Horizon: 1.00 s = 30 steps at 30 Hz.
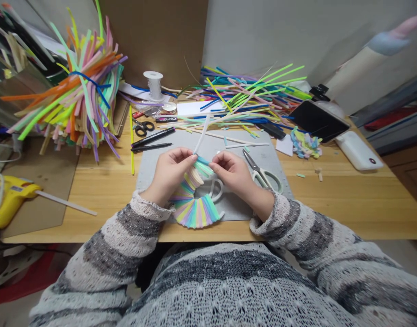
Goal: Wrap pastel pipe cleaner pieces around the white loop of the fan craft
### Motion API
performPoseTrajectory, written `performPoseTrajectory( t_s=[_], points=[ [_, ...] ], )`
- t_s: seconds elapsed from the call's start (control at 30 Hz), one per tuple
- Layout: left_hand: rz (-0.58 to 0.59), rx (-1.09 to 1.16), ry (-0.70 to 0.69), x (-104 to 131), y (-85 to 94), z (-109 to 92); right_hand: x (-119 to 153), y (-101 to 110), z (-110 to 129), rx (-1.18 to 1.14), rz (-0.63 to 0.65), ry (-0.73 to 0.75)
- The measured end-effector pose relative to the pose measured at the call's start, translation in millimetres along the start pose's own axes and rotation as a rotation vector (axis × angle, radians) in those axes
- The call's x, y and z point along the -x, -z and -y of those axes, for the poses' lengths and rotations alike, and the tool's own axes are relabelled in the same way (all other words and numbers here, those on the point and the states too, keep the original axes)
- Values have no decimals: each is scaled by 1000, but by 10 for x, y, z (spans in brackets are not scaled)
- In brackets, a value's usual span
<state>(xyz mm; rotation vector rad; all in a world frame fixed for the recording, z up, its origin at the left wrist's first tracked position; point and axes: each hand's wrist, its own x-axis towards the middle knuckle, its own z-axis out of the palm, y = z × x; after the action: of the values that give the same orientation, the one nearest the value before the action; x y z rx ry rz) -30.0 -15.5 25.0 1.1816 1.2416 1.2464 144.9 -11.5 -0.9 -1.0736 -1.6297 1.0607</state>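
Between my hands is a curved band of pastel pipe cleaners, striped yellow, pink, purple, blue and green, lying over a grey mat. My left hand pinches its upper end, where a white pipe cleaner sticks up past the fingertips. The thumb and forefinger of my right hand are pinched on the right end of a blue-green pipe cleaner at the top of the band. A white loop curls below, inside the band's opening. Scissors with pale handles lie just right of my right hand.
Pens and black scissors lie behind my left hand. Loose pipe cleaners and a white spool are at the back. A large bundle and a yellow glue gun stand left; a phone and white device are right.
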Motion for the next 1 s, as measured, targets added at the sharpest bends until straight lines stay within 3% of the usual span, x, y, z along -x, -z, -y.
performPoseTrajectory(
  t_s=[0.13, 0.33, 0.5, 0.63, 0.77, 0.9, 1.0],
  points=[
    [57, 16, 44, -2, -6, -5, -7, 15, 9, -14, 28, 13],
    [121, 41, 74, 26, -31, 6, 9, -8, 23, 30, 203, -46],
    [135, 75, 80, 12, -17, 34, 18, -44, 18, -105, 154, -185],
    [250, 17, 123, -3, 16, 38, 1, -55, 40, -231, 90, -265],
    [251, -54, 155, -10, 46, 16, 1, -58, 35, -273, 152, -317],
    [168, -182, 85, -18, 64, -5, 26, -61, 29, -177, 274, -256],
    [182, -182, 70, -24, 68, -8, 44, -63, 26, -75, 304, -166]
  ],
)
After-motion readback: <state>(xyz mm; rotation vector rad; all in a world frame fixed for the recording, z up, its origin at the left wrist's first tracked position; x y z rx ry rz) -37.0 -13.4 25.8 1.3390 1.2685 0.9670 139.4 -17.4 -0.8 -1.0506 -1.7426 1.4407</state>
